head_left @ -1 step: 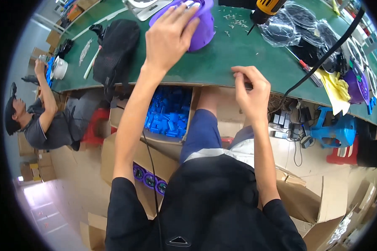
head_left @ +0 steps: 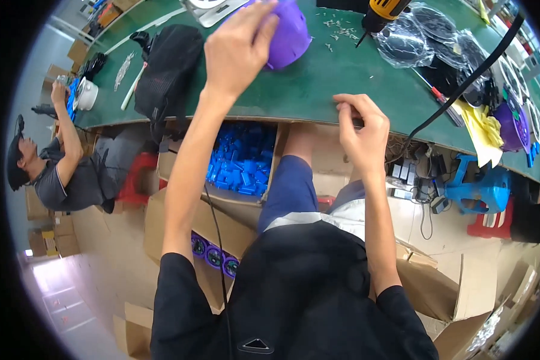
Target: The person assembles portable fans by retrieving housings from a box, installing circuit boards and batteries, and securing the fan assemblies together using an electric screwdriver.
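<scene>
A purple round plastic housing (head_left: 291,39) sits at the top of the view on the green table, tilted to one side. My left hand (head_left: 234,57) reaches over its left side with the fingers curled round its upper edge; the fingertips are partly cut off by the lens rim. At the table's front edge, my right hand (head_left: 364,123) is closed, thumb against bent fingers. Whatever lies in that grip, if anything, is hidden. Right of the housing hangs a yellow and black power screwdriver (head_left: 385,13), bit pointing down. Small loose screws (head_left: 340,30) are scattered between them.
Plastic-wrapped black round parts (head_left: 414,36) and a yellow glove (head_left: 480,127) lie right, behind a black cable (head_left: 462,84). A black bag (head_left: 169,66) is left. Blue parts fill a box (head_left: 240,162) below the table. A co-worker (head_left: 60,162) sits far left.
The purple housing has tipped over, showing more of its outer wall. My left hand has shifted slightly left and up with it. My right hand stays nearly in place.
</scene>
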The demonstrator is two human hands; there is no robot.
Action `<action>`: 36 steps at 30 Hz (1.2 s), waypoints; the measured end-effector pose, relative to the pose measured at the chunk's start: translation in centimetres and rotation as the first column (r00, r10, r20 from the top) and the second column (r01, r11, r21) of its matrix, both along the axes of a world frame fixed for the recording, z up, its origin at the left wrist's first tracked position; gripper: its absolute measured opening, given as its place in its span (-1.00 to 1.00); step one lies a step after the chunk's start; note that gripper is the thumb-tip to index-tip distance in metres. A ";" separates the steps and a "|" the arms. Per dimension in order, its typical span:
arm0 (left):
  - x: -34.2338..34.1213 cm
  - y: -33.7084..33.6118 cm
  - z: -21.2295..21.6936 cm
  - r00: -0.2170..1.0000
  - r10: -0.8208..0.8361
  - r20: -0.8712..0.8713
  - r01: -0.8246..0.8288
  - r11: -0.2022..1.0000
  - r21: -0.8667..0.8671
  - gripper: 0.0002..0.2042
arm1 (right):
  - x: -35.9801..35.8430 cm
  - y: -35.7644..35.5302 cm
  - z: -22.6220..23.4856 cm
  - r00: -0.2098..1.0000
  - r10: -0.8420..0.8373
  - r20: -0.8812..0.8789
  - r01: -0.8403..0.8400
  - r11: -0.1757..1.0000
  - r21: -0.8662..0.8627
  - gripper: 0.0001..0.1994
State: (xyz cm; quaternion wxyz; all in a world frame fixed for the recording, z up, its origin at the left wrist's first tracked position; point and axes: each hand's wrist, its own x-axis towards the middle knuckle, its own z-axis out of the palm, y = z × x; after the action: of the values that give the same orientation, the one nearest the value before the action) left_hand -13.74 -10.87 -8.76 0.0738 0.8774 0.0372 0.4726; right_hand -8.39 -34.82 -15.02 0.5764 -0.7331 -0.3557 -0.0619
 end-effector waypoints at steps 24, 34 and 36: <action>-6.6 2.8 -3.0 0.839 -0.273 -0.471 -0.246 0.583 -0.774 -0.66 | 0.5 6.4 1.9 0.969 0.144 0.201 -0.154 0.987 0.038 -0.38; -5.2 -0.9 3.2 0.952 -0.207 -0.224 0.079 0.877 -0.474 -0.50 | 2.9 -0.3 4.8 0.916 -0.195 0.351 0.039 0.914 0.405 -0.94; -5.0 -2.1 3.5 0.931 -0.135 -0.339 -0.011 0.918 -0.397 -0.27 | 3.1 0.8 7.3 0.963 -0.199 0.180 0.059 0.811 0.582 -0.59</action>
State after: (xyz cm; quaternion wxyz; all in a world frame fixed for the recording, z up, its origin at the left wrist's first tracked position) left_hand -18.71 -12.97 -5.30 0.2551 0.9168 0.1157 0.2845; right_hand -5.26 -34.02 -7.68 0.7182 -0.5368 -0.3348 -0.2899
